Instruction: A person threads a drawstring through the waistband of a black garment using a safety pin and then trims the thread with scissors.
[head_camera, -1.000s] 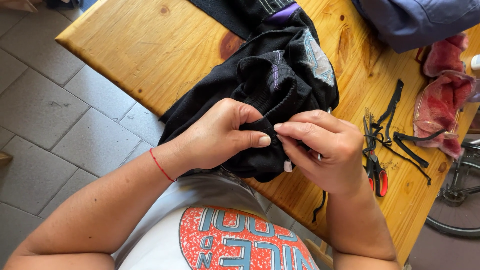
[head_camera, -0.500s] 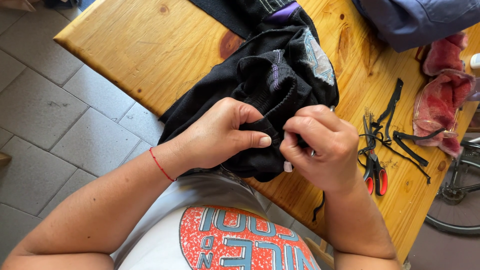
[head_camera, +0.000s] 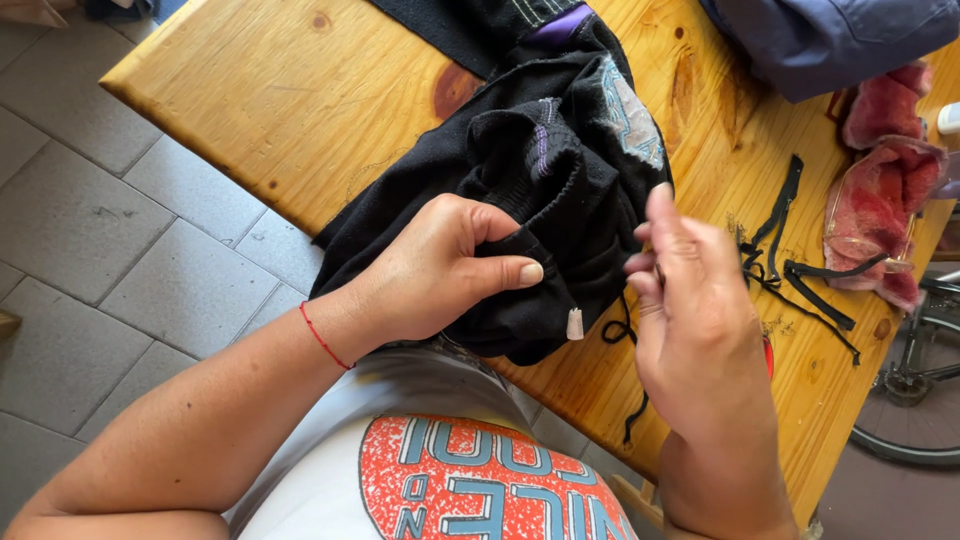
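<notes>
Wooden table over grey tiled floor. Black garment bunched at near table edge. My left hand pinches its hem, thumb pressed on fabric near small white tip. My right hand lifted just beside garment, fingers pinched narrow; can't tell what they hold. Black straps, red cloth off right.

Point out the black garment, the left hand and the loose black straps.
black garment (head_camera: 560, 170): head view, bunched upper folds.
left hand (head_camera: 440, 265): head view, back of the hand.
black straps (head_camera: 790, 270): head view, where the strips cross on the table.
</notes>
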